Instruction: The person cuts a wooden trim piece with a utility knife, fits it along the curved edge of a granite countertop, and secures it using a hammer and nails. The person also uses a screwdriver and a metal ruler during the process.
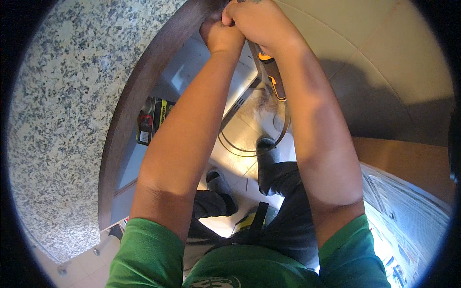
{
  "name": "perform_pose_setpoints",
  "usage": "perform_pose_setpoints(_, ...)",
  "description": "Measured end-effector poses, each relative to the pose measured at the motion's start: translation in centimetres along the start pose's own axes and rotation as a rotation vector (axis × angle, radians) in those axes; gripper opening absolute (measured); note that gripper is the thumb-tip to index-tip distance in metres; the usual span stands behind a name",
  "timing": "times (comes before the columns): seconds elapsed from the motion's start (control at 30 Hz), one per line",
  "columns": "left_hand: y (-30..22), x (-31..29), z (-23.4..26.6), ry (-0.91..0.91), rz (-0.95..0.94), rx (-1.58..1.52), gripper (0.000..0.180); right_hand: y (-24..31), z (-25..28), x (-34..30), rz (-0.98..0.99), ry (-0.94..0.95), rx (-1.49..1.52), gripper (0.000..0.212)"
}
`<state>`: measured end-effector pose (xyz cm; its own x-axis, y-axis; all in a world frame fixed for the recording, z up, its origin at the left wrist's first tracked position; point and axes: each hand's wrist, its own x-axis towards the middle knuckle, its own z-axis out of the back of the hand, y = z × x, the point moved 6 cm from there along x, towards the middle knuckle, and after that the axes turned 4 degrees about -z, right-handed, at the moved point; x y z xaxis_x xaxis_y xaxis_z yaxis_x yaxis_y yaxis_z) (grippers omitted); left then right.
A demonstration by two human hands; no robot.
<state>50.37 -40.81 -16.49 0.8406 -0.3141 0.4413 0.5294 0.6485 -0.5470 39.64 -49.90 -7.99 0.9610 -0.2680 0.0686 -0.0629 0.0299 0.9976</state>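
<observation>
At the top of the view, my left hand (222,33) and my right hand (252,20) are pressed close together at the end of a dark wood edge (139,91). The fingers of both hands are curled closed, and what lies inside them is hidden. A thin dark strip (288,122) comes down from near my hands and loops above the floor. Below my right wrist shows a tool with a black and orange handle (274,79); its upper end is hidden by my arm.
Left lies a speckled stone countertop (62,120). Under its edge, a black and yellow package (163,113) and a dark red-labelled container (144,127) stand on a shelf. A tiled wall (384,43) rises at the right. Plastic-wrapped material (403,206) is at the lower right.
</observation>
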Motion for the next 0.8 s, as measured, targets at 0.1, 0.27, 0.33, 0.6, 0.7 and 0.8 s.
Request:
perform_pose_setpoints(0.1, -0.5, -0.4, 0.4, -0.030, 0.014, -0.116, 0.033, 1.2, 0.2, -0.7, -0.071, -0.039, -0.127, 0.071)
perform_pose_setpoints(0.27, -1.1, -0.7, 1.1, -0.041, 0.128, -0.244, 0.034, -0.9, 0.3, 1.5, -0.010, -0.116, -0.175, 0.071)
perform_pose_setpoints(0.33, -0.7, -0.4, 0.9, -0.076, 0.142, -0.289, 0.035, -1.6, 0.2, 2.1, 0.059, -0.104, -0.093, 0.071)
perform_pose_setpoints(0.6, -0.1, -1.0, 0.8, -0.168, 0.243, -0.494, 0.032, -0.1, 0.1, 0.3, -0.080, -0.012, 0.049, 0.071)
perform_pose_setpoints(0.7, -0.1, -1.0, 0.6, -0.101, 0.285, -0.425, 0.032, -1.0, -0.1, 1.5, -0.103, -0.065, 0.007, 0.071)
perform_pose_setpoints(0.8, -0.1, -0.6, 1.0, -0.064, 0.276, -0.359, 0.032, -0.9, -0.3, 1.0, -0.072, -0.055, 0.076, 0.070)
